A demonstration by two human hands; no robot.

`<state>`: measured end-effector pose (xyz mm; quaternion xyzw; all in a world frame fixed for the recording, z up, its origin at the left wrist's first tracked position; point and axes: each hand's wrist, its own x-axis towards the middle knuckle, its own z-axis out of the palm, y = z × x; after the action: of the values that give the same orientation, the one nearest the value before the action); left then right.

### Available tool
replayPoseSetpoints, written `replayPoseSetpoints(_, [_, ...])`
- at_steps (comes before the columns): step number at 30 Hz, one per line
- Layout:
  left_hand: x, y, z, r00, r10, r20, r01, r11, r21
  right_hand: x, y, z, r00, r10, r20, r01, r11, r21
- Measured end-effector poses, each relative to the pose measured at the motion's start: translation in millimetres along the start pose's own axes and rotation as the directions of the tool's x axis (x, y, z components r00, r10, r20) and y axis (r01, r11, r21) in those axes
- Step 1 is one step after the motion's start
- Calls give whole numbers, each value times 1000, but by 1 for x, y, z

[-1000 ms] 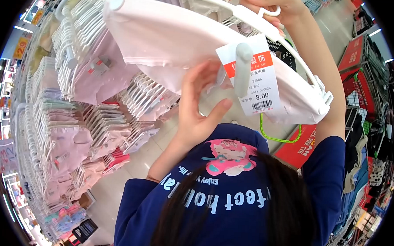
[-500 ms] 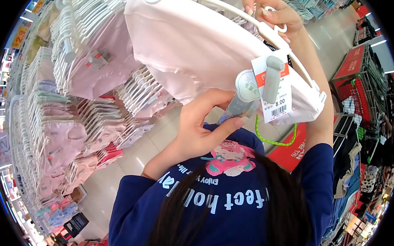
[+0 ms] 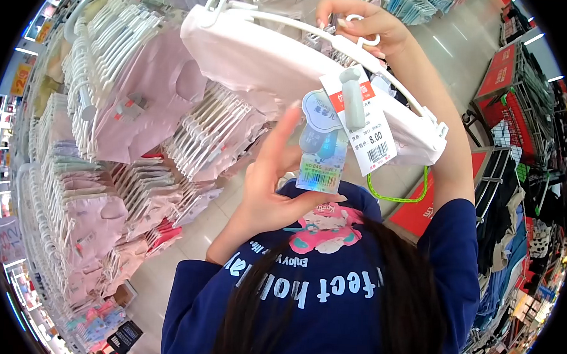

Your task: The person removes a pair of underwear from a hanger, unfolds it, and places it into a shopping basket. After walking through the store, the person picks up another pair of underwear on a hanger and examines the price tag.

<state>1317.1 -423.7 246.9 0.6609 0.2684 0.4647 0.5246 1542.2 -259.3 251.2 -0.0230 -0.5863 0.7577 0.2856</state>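
Observation:
My right hand [image 3: 372, 30] is closed around the hook end of a white plastic hanger [image 3: 340, 43] near the top of the view. Pale pink underpants [image 3: 250, 65] hang from its clips, tilted down to the right. A white and red price tag [image 3: 369, 133] reading 8.00 and a grey plastic security tag [image 3: 353, 98] dangle in front of the fabric. Beside them hangs a blue and silver product label [image 3: 321, 147] with a barcode. My left hand [image 3: 264, 185] is at this label, its fingers apart, thumb along the lower edge, forefinger raised and blurred; some fingers are partly hidden behind the label.
Racks of pink and white garments on hangers [image 3: 203, 135] fill the left side, with a rail end [image 3: 87, 108] sticking out. A red shopping cart [image 3: 513, 127] and dark clothes [image 3: 503, 224] stand at the right. Pale tiled floor [image 3: 196, 227] lies below.
The hanger and underpants have shifted slightly left and down with my right hand. The label has turned its printed face toward me, and my left forefinger has lifted away from the fabric.

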Motion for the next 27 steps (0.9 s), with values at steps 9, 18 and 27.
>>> replayPoseSetpoints(9, [31, 16, -21, 940, 340, -11, -261, 743, 616, -13, 38, 18, 974, 218, -61, -216, 976, 32])
replayPoseSetpoints(18, [13, 1, -17, 973, -227, -33, 218, 961, -171, -30, 7, 17, 978, 210, -6, -210, 977, -42])
replayPoseSetpoints(27, [-8, 10, 24, 958, -167, 234, 220, 950, -224, 2, -39, 7, 966, 87, 243, -79, 996, -40])
